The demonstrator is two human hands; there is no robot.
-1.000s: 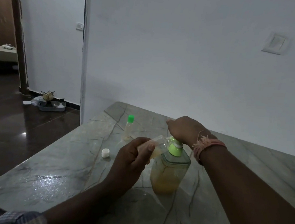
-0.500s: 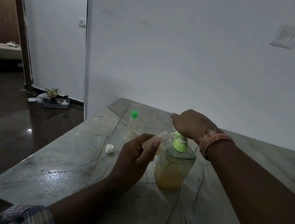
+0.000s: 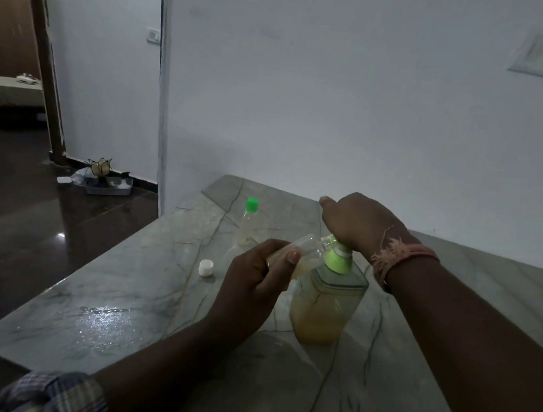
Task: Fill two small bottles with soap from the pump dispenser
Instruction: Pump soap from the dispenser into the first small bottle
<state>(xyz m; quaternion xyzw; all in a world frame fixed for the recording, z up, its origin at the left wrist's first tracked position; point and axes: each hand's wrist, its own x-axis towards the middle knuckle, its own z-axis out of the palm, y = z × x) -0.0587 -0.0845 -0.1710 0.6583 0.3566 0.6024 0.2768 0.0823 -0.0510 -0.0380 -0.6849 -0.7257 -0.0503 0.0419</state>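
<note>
One bottle (image 3: 295, 251) (tilted) in left hand (image 3: 254, 279)

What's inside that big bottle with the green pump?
The pump dispenser holds a cloudy yellow-orange soap that fills most of its clear body. The right hand lies over the pump head, so the spout and the mouth of the small bottle are hidden.

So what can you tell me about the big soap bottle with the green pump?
The soap bottle is a clear, squarish plastic jar standing upright on the marble table, roughly half full of yellowish soap. A light green pump sits on its neck. The right hand rests on top of the pump. The left hand holds a small clear bottle, tilted with its mouth at the pump. Whether soap is coming out cannot be seen.
</note>
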